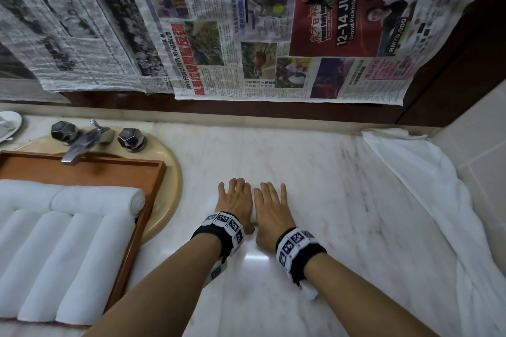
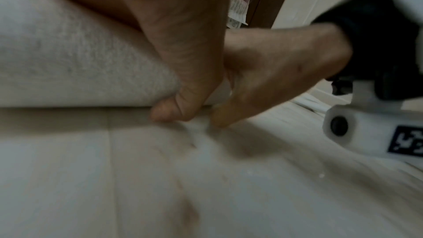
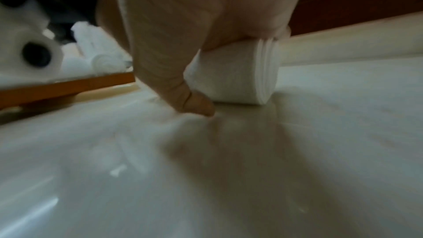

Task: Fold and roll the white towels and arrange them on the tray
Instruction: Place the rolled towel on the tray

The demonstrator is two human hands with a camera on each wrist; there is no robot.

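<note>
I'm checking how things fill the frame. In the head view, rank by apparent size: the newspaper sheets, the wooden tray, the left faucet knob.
1. newspaper sheets
2. wooden tray, cut off by the frame edge
3. left faucet knob

Place: bathroom vanity.
Evidence: marble counter [image 1: 301, 172], beige basin [image 1: 167, 172], chrome faucet [image 1: 82, 145], tiled wall [image 1: 479, 145].

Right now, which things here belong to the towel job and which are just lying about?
Job:
- rolled towel under left hand and right hand
- wooden tray
- finished rolls
- loose towel

Lying about:
- faucet
- newspaper
</note>
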